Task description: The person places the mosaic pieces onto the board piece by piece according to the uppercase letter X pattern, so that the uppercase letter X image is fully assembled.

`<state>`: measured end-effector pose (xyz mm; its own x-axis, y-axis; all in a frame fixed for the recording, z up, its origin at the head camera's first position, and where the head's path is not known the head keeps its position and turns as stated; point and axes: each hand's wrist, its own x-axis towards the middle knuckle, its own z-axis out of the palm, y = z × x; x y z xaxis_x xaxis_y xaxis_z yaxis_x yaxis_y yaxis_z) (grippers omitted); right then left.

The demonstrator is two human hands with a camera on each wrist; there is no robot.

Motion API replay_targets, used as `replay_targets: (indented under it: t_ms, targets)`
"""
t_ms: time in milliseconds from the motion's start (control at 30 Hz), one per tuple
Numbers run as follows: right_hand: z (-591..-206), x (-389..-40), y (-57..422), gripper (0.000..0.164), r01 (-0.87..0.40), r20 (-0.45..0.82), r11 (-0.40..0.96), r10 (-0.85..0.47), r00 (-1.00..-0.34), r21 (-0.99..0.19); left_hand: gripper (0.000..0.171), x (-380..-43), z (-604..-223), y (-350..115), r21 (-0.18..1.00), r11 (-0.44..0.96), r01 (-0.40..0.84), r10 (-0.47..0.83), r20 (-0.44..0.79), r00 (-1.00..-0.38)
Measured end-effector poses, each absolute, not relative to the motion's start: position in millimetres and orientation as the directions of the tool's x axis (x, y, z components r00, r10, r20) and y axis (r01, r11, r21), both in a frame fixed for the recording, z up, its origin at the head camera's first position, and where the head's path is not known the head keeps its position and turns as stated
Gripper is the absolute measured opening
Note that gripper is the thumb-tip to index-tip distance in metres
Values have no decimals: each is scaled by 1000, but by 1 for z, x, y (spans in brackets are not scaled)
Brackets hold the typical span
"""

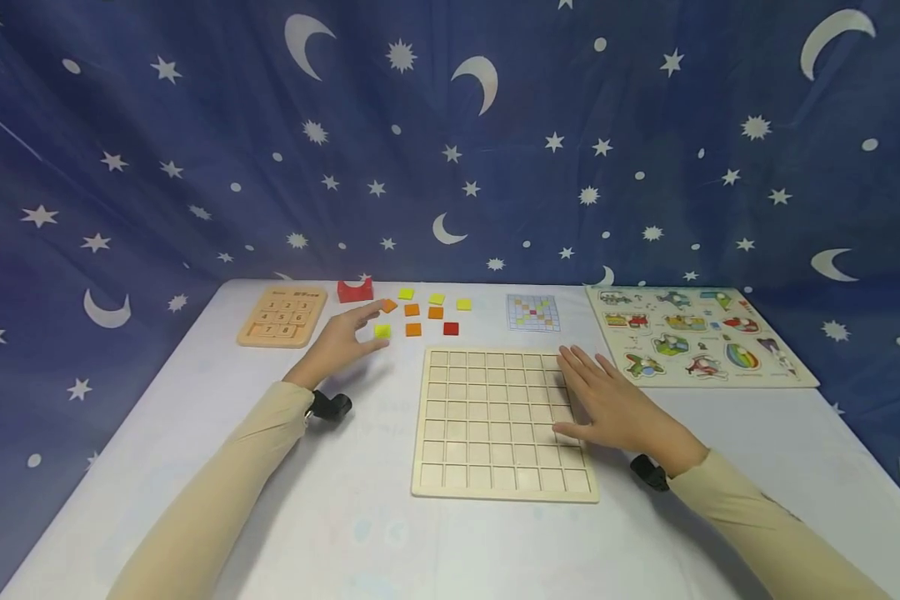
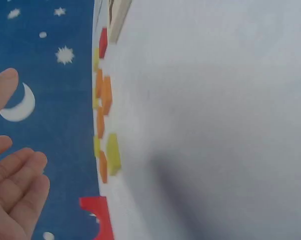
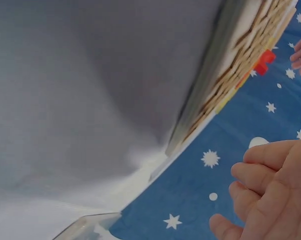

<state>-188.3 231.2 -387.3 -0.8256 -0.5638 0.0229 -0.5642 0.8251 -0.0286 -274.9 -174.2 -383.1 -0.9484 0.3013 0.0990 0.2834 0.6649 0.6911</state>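
Soft, even light brightens my table point(image 1: 307, 533); my sleeves point(image 1: 225, 467) cast faint shadows. My wrist views look blurry (the right one greyer, heavily shaded across the table).

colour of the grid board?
Grid board: pale cream-beige; shows best in the head view.

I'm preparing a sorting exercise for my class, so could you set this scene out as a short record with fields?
Surface: white table
Loose pieces: four yellow tiles, four orange tiles, one red tile
Board: wooden grid board, no tile in its visible cells
Left hand: holding nothing, near the tiles
Right hand: holding nothing, over the board's right side
Left of tiles: red block, number puzzle
Beyond board: printed pattern card
Far right: picture puzzle
Backdrop: blue cloth, white moons and stars
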Motion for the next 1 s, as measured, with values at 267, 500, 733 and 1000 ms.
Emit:
replay_targets:
  t_ms: [267, 500, 733, 1000]
  targets:
    - [-393, -182, 239, 96, -582, -6, 813, -582, -813, -6, 66, -309, -387, -178, 817, 528, 233, 313, 68, -947]
    - [-394, -180, 246, 97, -584, -39, 811, -584, -811, -14, 60, -332, -392, -166, 867, 469, 171, 317, 15, -948]
    - [-400, -180, 250, 96, -584, -86, 811, -584, -807, -29, 56, -344, -402, -149, 827, 543, 149, 337, -51, -940]
    - [-401, -181, 255, 91, -629, -117, 776, -630, -768, -50, 57, -348, -409, -140, 803, 574, 162, 369, -77, -926]
